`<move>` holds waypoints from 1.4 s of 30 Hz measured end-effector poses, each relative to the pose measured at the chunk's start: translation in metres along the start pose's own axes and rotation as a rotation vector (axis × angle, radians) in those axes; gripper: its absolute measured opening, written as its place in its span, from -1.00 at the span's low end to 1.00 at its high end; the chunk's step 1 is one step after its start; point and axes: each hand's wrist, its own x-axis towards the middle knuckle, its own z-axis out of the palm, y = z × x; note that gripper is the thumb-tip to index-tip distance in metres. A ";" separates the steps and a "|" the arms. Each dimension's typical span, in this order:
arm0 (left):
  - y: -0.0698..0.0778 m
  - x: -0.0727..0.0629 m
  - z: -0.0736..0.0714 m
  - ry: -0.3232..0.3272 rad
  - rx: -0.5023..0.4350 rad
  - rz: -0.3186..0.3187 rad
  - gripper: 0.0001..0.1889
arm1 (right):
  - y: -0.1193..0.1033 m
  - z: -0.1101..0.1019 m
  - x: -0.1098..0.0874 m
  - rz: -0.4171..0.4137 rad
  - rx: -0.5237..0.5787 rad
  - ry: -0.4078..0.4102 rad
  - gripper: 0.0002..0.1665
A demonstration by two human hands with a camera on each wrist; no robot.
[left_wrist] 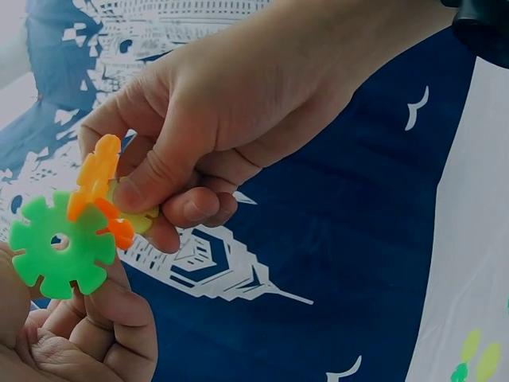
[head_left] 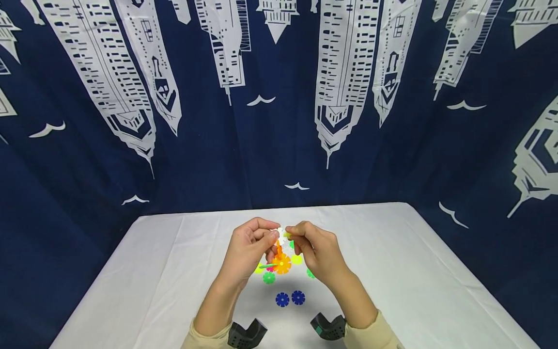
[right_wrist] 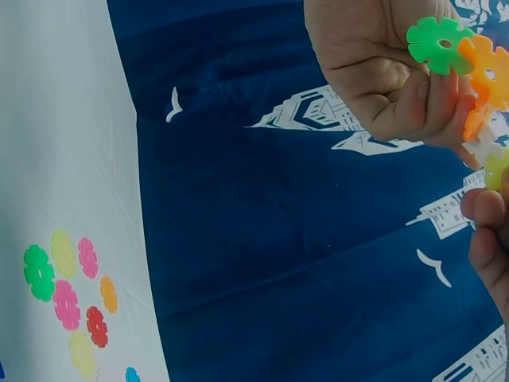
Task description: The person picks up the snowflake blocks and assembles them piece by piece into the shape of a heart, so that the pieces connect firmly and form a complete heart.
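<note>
Held up over the table is a linked chain of notched plastic snowflake discs. My left hand (head_left: 248, 249) pinches the chain at a white disc (right_wrist: 482, 150), with the fingers curled. Below that joint hang an orange disc (head_left: 283, 264) and a second orange disc (left_wrist: 97, 171), set at an angle to each other. A green disc (left_wrist: 62, 247) is joined on and overlaps the left palm in the left wrist view. My right hand (head_left: 317, 248) pinches a yellow disc (right_wrist: 497, 167) between thumb and fingertip, right at the white disc's edge.
Two dark blue discs (head_left: 290, 298) lie nearest me on the white table (head_left: 174, 291). Several loose green, yellow, pink, red and orange discs lie beneath the hands, including a green disc (head_left: 269, 277). A navy cloth (head_left: 270, 145) with white buildings hangs behind the table.
</note>
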 end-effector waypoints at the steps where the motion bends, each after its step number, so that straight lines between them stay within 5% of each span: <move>1: 0.001 0.000 0.000 -0.001 0.001 0.001 -0.77 | 0.000 0.000 0.000 -0.001 -0.007 -0.007 -0.58; 6: 0.003 0.001 0.000 -0.008 0.011 -0.005 -0.76 | 0.000 -0.001 0.001 -0.030 -0.059 -0.015 -0.60; 14: 0.003 -0.002 0.002 -0.002 0.015 -0.021 -0.80 | 0.001 0.001 0.000 -0.102 -0.059 0.000 -0.89; 22: 0.001 -0.001 -0.001 -0.027 0.003 0.014 -0.80 | 0.000 0.002 0.001 -0.068 -0.007 0.003 -0.85; 29: -0.003 0.002 -0.004 -0.065 0.020 0.065 -0.78 | 0.004 -0.004 0.000 -0.013 -0.014 -0.029 -0.55; 35: -0.006 0.005 -0.008 -0.061 0.108 0.115 -0.80 | 0.007 -0.008 -0.002 0.078 -0.004 -0.013 -0.62; 42: -0.008 0.007 -0.014 -0.055 0.181 0.149 -0.81 | 0.009 -0.009 0.000 0.089 0.017 0.036 -0.73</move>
